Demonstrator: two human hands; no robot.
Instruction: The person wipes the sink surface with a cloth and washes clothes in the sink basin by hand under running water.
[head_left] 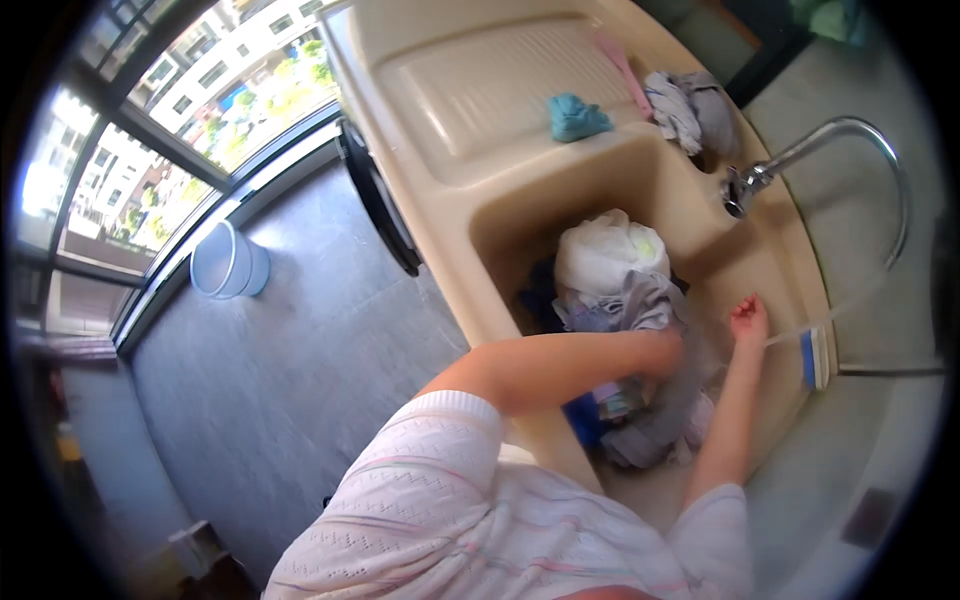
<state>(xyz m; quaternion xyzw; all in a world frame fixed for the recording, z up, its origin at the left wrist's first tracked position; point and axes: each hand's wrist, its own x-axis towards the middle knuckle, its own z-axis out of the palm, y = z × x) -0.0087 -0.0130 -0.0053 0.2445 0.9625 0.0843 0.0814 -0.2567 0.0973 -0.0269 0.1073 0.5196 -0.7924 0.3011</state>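
Observation:
My left hand (662, 352) reaches into the beige sink (500, 245). It is closed on a grey cloth (650, 432); the fingers are blurred and partly hidden. More grey fabric (640, 300) lies bunched beside it. Just beyond sits a white bundle of cloth (605, 255). Dark blue fabric (583, 418) shows beneath the pile. My right hand (748, 320) is at the sink's right side, apart from the cloth, its fingers curled in and nothing visible in them. A thin stream of water (812, 324) runs from the faucet (900, 180) toward my right wrist.
A ribbed washboard slope (500, 90) adjoins the sink, with a teal cloth (577, 118), a pink brush-like handle (625, 72) and grey cloths (690, 108) along its edge. A blue-and-white brush (815, 358) rests at the right rim. A blue bucket (230, 262) stands on the floor by the window.

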